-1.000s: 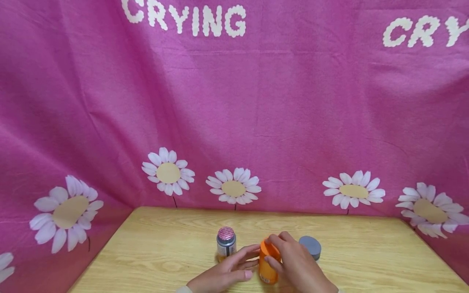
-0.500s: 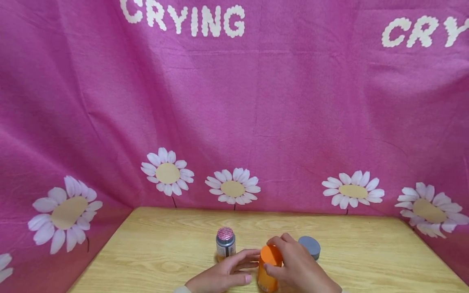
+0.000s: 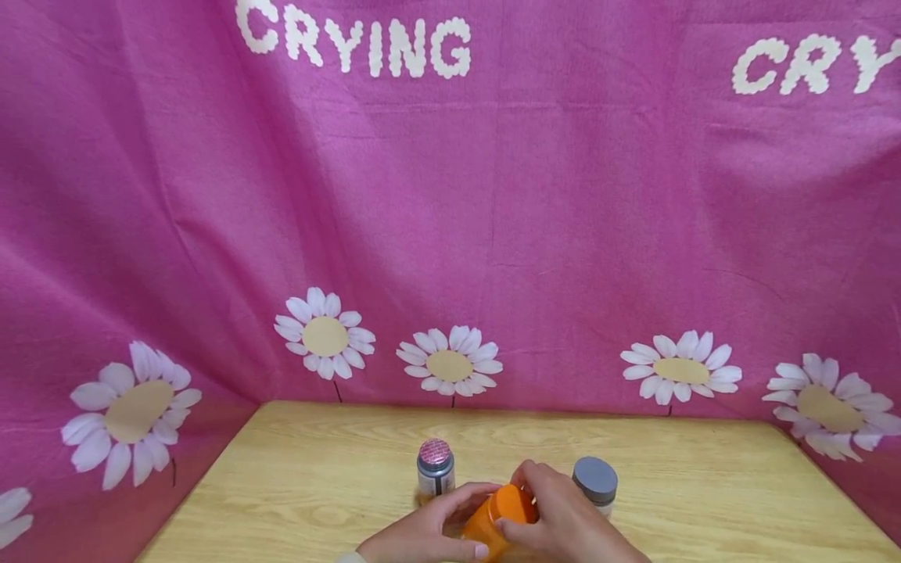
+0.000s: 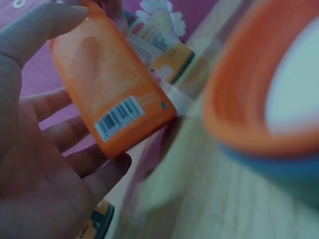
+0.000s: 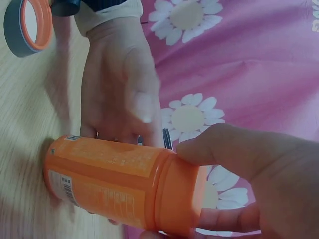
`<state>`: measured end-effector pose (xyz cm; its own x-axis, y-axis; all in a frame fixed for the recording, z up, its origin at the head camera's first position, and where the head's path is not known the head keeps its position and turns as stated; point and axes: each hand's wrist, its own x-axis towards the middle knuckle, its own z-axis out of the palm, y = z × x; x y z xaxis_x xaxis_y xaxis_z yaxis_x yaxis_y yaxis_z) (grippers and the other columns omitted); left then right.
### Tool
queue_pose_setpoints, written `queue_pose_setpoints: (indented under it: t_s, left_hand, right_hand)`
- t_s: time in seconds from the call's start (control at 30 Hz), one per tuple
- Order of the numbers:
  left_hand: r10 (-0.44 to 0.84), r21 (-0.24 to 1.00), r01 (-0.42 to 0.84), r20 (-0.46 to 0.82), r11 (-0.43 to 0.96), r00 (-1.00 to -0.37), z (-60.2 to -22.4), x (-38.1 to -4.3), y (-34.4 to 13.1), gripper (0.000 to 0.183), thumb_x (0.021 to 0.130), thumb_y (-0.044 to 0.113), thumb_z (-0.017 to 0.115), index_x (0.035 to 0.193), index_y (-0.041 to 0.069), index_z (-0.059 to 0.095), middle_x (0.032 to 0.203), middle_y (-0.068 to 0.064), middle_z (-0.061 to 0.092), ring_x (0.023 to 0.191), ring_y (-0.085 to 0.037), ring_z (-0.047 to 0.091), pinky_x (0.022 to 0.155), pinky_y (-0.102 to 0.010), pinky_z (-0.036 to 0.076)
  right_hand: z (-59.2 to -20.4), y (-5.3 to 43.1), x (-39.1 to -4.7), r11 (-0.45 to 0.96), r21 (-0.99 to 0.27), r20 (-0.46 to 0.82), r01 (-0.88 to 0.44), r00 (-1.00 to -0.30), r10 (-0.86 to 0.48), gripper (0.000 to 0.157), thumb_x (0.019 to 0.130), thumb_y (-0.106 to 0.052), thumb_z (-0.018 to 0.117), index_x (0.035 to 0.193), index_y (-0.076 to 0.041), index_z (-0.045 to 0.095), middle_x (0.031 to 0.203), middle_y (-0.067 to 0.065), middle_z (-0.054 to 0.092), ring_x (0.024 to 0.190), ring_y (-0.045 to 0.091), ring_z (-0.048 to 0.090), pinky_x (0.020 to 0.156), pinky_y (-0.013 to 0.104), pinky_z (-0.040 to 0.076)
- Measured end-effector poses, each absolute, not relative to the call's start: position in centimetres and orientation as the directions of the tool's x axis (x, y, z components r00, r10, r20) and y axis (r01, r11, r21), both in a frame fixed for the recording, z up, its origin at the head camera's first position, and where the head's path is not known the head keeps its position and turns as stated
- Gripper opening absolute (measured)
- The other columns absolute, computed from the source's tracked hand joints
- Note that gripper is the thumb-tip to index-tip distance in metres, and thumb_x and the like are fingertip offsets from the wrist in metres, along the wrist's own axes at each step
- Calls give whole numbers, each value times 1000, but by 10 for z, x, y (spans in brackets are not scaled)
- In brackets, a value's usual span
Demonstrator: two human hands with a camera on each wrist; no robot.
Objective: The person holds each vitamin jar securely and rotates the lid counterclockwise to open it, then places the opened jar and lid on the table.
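Note:
An orange bottle [image 3: 486,525] with an orange cap [image 3: 511,504] tilts between both hands, its barcode showing in the left wrist view. My right hand [image 3: 563,508] holds the capped end with thumb and fingers. Spread behind and beneath the body are the fingers of my left hand [image 4: 50,164]. In the right wrist view the left thumb is blurred and stands apart from the bottle. Beyond the left hand is an uncapped bottle [image 3: 435,467] with a pink foil seal. A bottle with a grey lid [image 3: 595,478] stands behind the right hand, which partly hides it.
A loose grey-and-orange lid [image 5: 29,27] with a white inside lies on the wooden table [image 3: 317,453], nearer the person and outside the head view. A pink cloth [image 3: 549,234] with printed daisies hangs behind the table.
The orange bottle has gone from upright to tilted, its base swinging left toward my left palm. My right hand has stayed at its top. More of the grey-lidded bottle shows.

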<state>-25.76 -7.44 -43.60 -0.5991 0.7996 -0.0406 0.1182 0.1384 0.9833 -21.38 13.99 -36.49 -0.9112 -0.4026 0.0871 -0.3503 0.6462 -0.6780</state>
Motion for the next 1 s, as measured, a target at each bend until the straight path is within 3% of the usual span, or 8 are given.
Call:
queue_pose_setpoints:
  t_s: [0.17,0.33,0.67,1.0]
  left_hand:
    - [787,982,113,-50,151,-615,-445,-260,-75,49,86,27,60,131,34,41,127,10,47,110,-14,48,93,-29,40]
    - [783,992,60,-48,109,-621,-453,-259,-74,48,85,25,61,129,32,43,123,3,50,104,-19,50,87,-31,44]
    - [680,988,23,-89,153,-728,-460,-255,-71,48,79,29,69,122,32,49,114,0,53,96,-23,51,82,-36,44]
    - [706,987,58,-64,147,-706,-463,-257,-69,44,81,30,66,122,30,49,111,0,55,92,-20,54,80,-32,47]
  right_hand:
    - [-367,139,-214,672,-634,112,-383,-905,-411,37,75,-36,69,96,-10,53,78,-4,51,69,11,48,58,21,44]
    - [-369,137,-213,668,-671,33,-323,-912,-408,40,75,-39,70,98,-10,56,78,-4,53,69,13,49,59,24,46]
    - [-368,131,-212,684,-698,-62,-211,-934,-351,44,73,-49,67,93,-11,58,73,-3,54,66,16,50,59,28,44]
    - [-366,129,-212,724,-664,-102,-186,-937,-334,45,74,-50,66,93,-10,59,72,-2,53,66,16,49,59,29,44]
